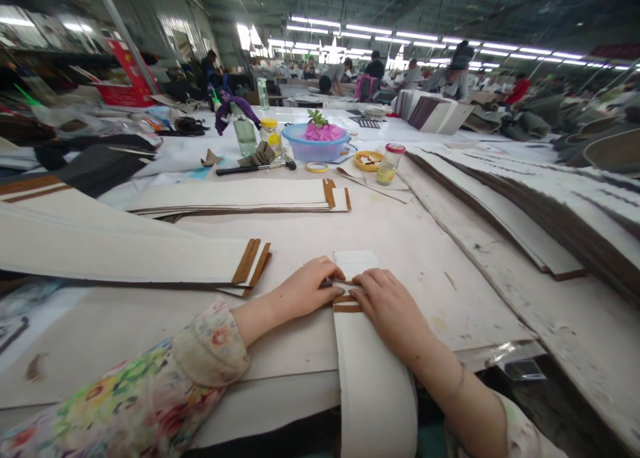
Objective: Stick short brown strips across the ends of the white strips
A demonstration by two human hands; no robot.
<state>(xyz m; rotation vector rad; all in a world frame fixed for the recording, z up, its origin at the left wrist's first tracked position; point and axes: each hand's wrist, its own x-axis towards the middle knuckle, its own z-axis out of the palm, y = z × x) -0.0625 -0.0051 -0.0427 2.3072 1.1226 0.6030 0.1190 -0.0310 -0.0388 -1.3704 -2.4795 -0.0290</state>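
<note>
A long cream strip with brown bands (373, 378) lies lengthwise before me and droops over the table's near edge. My left hand (315, 286) pinches the left side of its banded far end; something small and dark shows by the thumb, too small to name. On the right side of the same end, my right hand (387, 305) presses with bent fingers. A pale rectangle (355, 261) lies flat just beyond the fingertips. Left of my hands rests a stack of similar cream strips (200, 261) with brown bands at the end.
More banded strips (240, 195) lie farther back. Behind them stand a blue basin (315, 145), a red-lidded jar (390, 165), a yellow dish (369, 160) and a black-handled brush (255, 168). Large layered sheets (500, 205) cover the right side. Several people work in the background.
</note>
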